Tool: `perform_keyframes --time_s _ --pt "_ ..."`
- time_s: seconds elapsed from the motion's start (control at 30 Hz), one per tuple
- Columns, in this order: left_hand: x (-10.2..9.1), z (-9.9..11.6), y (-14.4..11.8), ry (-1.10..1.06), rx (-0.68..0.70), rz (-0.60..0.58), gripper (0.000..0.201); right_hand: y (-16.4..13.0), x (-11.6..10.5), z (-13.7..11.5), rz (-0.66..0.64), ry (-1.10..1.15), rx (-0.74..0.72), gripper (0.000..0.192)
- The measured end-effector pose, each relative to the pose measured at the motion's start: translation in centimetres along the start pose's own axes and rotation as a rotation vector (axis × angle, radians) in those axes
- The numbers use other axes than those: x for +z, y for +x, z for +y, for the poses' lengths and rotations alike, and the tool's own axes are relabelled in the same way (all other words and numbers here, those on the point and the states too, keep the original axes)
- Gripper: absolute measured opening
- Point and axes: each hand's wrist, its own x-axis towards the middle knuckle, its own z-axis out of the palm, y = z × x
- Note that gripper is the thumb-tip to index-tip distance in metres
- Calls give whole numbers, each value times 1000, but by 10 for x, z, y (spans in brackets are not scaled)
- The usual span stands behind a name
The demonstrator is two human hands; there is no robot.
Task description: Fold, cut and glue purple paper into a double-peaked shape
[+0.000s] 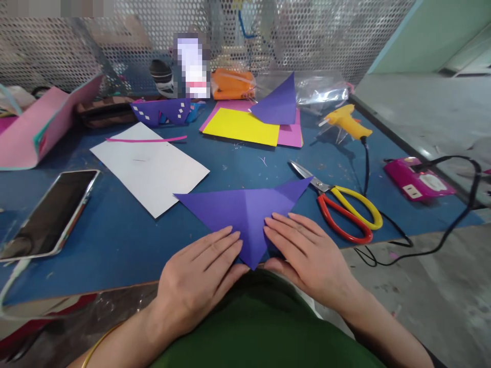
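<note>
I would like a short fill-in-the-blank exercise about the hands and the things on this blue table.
1. Both hands, left hand and right hand, press flat on a folded paper of ____ colour.
2. The scissors lie to the ____ of that paper.
3. The phone lies with its screen facing ____.
4. The glue gun has a ____ body.

Missing words: purple; right; up; yellow

Blue table (126, 240) w/ purple paper (245, 209), scissors (341, 207), white sheet (151, 168), phone (49, 214), glue gun (347, 122).
</note>
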Motion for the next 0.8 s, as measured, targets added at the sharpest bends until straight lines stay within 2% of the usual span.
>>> perform_keyframes --time_s 0.27,0.6,0.8 --pt "-1 0 5 36 17 15 20 5 10 -13 98 93 -49 20" --pt "-4 -2 5 -29 -25 -23 16 10 5 -14 149 205 10 15" --pt "-5 -2 5 -57 -43 -39 19 12 2 -9 50 149 94 22"
